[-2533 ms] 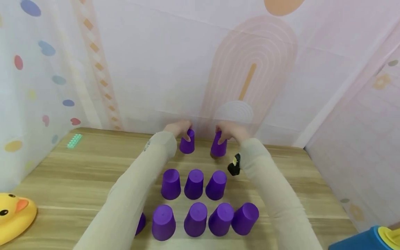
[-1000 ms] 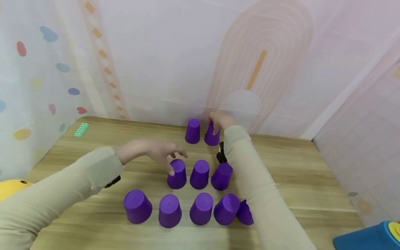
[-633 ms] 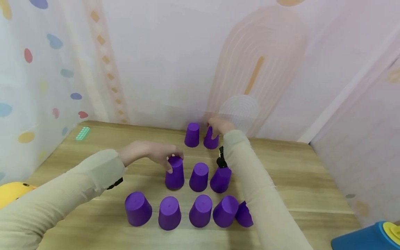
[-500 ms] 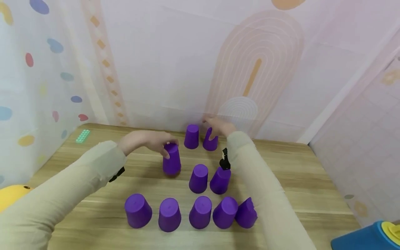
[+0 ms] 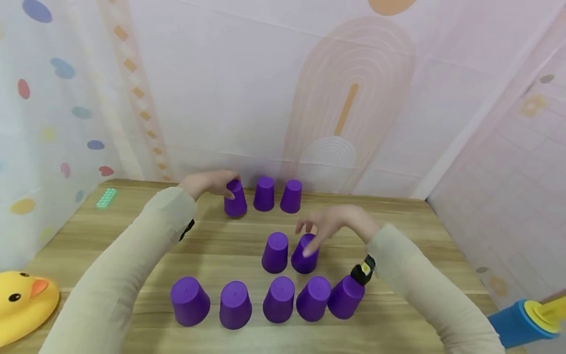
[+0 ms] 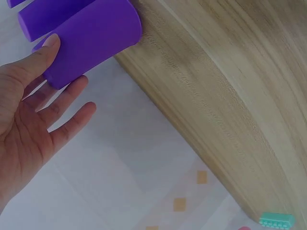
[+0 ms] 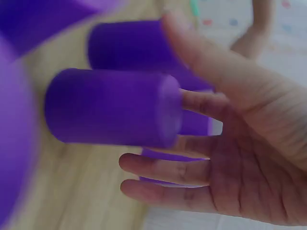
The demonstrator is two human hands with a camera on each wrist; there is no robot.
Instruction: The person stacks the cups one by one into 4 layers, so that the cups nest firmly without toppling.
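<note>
Pastel wallpaper all around, pink arch print on the back wall, dots on the left one, and a wooden table [image 5: 110, 255] in the corner covered in upside-down purple cups.

The left hand [image 5: 208, 183] is at the far row, on the leftmost cup [image 5: 235, 199]. Thumb on the near side, fingers over the top and back, so it looks like a loose hold around the cup's upper end. In the left wrist view the fingers [image 6: 67, 98] are fairly straight and fanned out, with the thumb lying against the cup body, so more cradling than squeezing. That cup stands on the table just beside the other two back-row cups [image 5: 264, 193] and [image 5: 291, 196].

The right hand [image 5: 333, 226] hovers over the middle pair. Its fingers are spread and curving down, with a fingertip touching the top of the right middle cup [image 5: 305, 254]. The right wrist view is blurry, but the palm is open and the fingers are apart around that cup's base end, not closed on it. The left middle cup [image 5: 275, 252] sits right next to it, touching or nearly.

The front row is five cups [image 5: 269, 304] in a line; the rightmost one leans a bit.

A yellow rubber duck [image 5: 22, 302] sits on the left edge, a small green block [image 5: 105, 198] is at the far left corner, and a blue and yellow thing [image 5: 523, 322] pokes in at bottom right.
</note>
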